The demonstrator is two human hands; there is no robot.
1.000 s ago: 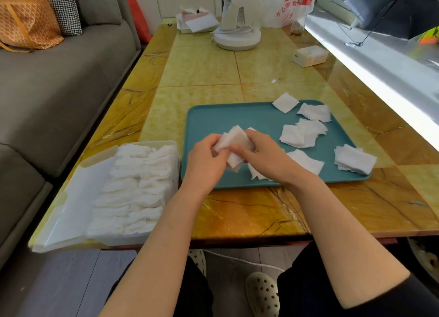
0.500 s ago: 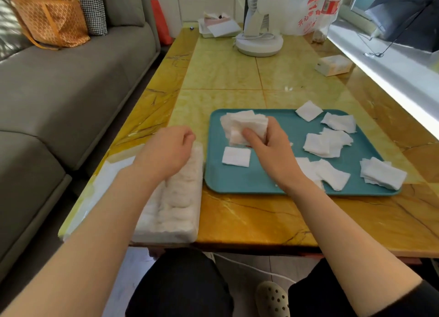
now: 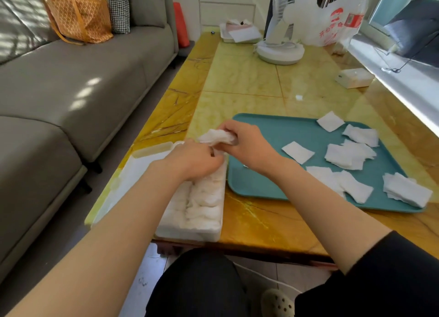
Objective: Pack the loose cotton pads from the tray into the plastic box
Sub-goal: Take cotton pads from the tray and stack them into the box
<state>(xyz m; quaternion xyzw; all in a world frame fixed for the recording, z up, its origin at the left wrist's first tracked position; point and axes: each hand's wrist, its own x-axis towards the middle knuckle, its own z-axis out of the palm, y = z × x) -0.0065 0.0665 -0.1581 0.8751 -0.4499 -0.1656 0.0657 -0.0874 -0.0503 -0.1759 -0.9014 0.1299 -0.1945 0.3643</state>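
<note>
My right hand (image 3: 247,144) grips a small stack of white cotton pads (image 3: 217,137) above the far end of the clear plastic box (image 3: 190,233). The box sits at the table's front left, packed with rows of pads, its lid (image 3: 133,174) open to the left. My left hand (image 3: 194,161) lies over the box's far end with curled fingers touching the stack's underside. Whether it grips the pads is hidden. Several loose pads (image 3: 349,154) lie on the teal tray (image 3: 261,186) to the right.
The yellow marble table (image 3: 249,84) carries a white fan base (image 3: 280,52), a small white box (image 3: 355,78) and a plastic bag (image 3: 332,24) at the back. A grey sofa (image 3: 71,84) runs along the left. A window sill (image 3: 403,86) borders the right.
My right hand carried the stack of pads left from the tray to above the box. My left hand stayed over the box and now meets the stack. The camera swung left.
</note>
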